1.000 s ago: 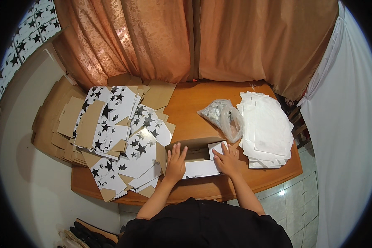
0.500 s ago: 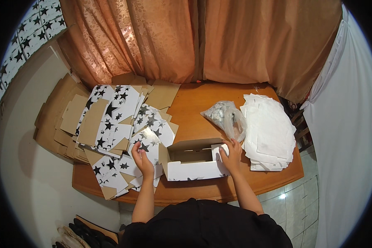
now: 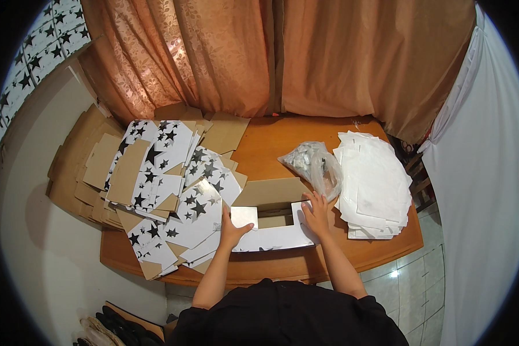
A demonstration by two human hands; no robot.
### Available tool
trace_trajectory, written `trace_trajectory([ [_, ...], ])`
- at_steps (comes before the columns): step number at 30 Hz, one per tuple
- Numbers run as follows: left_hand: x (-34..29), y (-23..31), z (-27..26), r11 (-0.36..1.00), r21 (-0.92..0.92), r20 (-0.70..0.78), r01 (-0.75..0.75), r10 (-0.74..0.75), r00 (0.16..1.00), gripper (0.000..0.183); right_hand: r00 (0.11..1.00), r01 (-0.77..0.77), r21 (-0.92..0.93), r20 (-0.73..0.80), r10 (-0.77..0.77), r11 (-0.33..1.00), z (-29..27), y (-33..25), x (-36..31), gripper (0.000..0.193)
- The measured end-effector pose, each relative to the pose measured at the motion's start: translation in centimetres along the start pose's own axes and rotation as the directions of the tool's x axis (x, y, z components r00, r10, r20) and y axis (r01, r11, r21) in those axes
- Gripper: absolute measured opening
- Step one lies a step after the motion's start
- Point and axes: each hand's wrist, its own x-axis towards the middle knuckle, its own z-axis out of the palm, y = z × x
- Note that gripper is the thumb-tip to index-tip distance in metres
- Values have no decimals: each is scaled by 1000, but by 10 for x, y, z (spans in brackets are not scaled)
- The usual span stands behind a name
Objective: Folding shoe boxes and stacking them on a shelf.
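A partly folded cardboard box [image 3: 275, 238] stands near the table's front edge, white outside and brown inside, with its back panel upright. At its left end, my left hand [image 3: 232, 232] has the thumb over a folded-in white flap [image 3: 244, 216] and the fingers along the outer side. My right hand [image 3: 317, 217] grips the right end, its fingers bent over the corner and flap there. Part of the brown inside shows between the two flaps. Flat star-printed box blanks [image 3: 197, 209] lie just left of my left hand.
Piled box blanks [image 3: 150, 161] cover the table's left side, with larger brown cardboard sheets [image 3: 78, 167] against the wall. Behind the box sits a clear plastic bag [image 3: 317, 164] with contents I cannot make out. A stack of white sheets [image 3: 375, 184] lies to the right. Orange curtains [image 3: 230, 57] hang behind.
My left hand has moved right from over the blanks onto the box's left end. The left flap is now folded inward. My right hand has stayed at the right end.
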Motion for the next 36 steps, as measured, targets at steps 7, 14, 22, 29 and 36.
trace_trajectory([
  [7,-6,17,2,990,131,-61,-58,66,996,103,982,-17,284,-175,69,959,-1,0,-5,36],
  [14,1,12,3,934,-358,-68,-7,-19,998,90,1000,-6,74,-15,7,997,-13,-4,-6,43],
  [22,-6,42,-2,978,193,-68,76,-64,996,104,999,-46,-159,10,48,986,-15,-29,-8,56],
  [29,-8,25,0,969,197,-75,147,-135,988,88,996,-81,-53,-35,79,995,-20,-36,-9,55],
  [36,-23,39,-15,829,-190,348,526,-443,826,85,672,-720,309,535,513,621,-34,58,-13,70],
])
